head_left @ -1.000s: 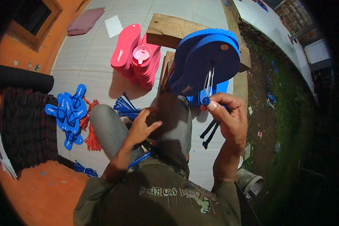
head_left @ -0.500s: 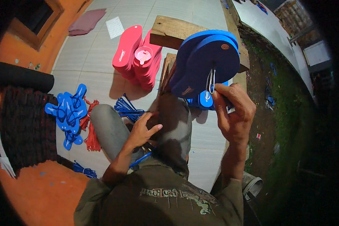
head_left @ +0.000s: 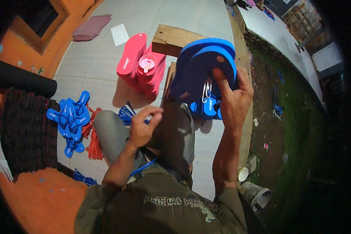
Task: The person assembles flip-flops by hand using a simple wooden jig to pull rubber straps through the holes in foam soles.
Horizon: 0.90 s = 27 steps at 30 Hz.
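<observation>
A pair of blue foam sandal soles (head_left: 204, 68) stands tilted against a wooden beam, above my right knee. My right hand (head_left: 238, 97) grips their right edge, thumb on the near face and the other fingers around behind. A bent metal wire hook (head_left: 206, 90) sticks out of the near sole beside the thumb. My left hand (head_left: 143, 126) is raised over my lap with its fingers curled together; whether something small is between them cannot be made out. A bundle of blue straps (head_left: 126, 114) lies on the floor just beyond it.
Stacked pink soles (head_left: 130, 58) carry a small pink cup (head_left: 147, 63). The wooden beam (head_left: 175, 39) stands ahead. Further blue soles (head_left: 209, 106) sit beneath the held pair. Finished blue sandals (head_left: 71, 117), red straps (head_left: 94, 142) and a dark stack (head_left: 27, 130) lie left. The tiled floor drops to soil at right.
My right hand has gone from pinching the wire hook to gripping the soles' edge. The left hand has lifted off my leg, its fingers closing. The soles appear slightly further left and lower.
</observation>
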Each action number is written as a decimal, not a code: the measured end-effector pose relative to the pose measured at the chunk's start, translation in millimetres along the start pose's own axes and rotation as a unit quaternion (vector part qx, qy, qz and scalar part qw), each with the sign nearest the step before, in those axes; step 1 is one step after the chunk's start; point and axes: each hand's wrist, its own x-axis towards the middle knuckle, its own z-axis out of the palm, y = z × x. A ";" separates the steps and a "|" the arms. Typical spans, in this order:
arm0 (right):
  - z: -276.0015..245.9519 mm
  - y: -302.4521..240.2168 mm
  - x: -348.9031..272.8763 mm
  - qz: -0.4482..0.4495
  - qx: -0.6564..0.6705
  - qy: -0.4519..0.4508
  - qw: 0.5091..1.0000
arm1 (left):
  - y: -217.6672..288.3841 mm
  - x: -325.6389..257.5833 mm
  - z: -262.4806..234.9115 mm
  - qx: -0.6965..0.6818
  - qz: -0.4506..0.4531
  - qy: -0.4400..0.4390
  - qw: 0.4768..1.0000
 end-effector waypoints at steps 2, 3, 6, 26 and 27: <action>2.7 0.8 -8.3 0.001 0.102 0.024 0.995 | 39.0 29.3 -0.9 -0.028 0.122 0.082 0.989; 0.1 5.9 -7.8 0.004 0.137 -0.005 0.991 | 57.7 48.9 5.2 -0.039 0.216 0.111 0.969; -13.3 11.8 -4.1 0.013 0.196 -0.083 0.977 | 88.8 91.5 35.1 0.063 0.352 0.142 0.923; -23.1 -9.9 -36.3 0.004 0.107 -0.049 0.993 | 90.2 81.6 57.5 -0.152 0.304 0.032 0.940; -25.5 -14.4 -34.9 0.016 0.107 -0.061 0.992 | 89.4 79.1 59.3 -0.160 0.297 0.045 0.940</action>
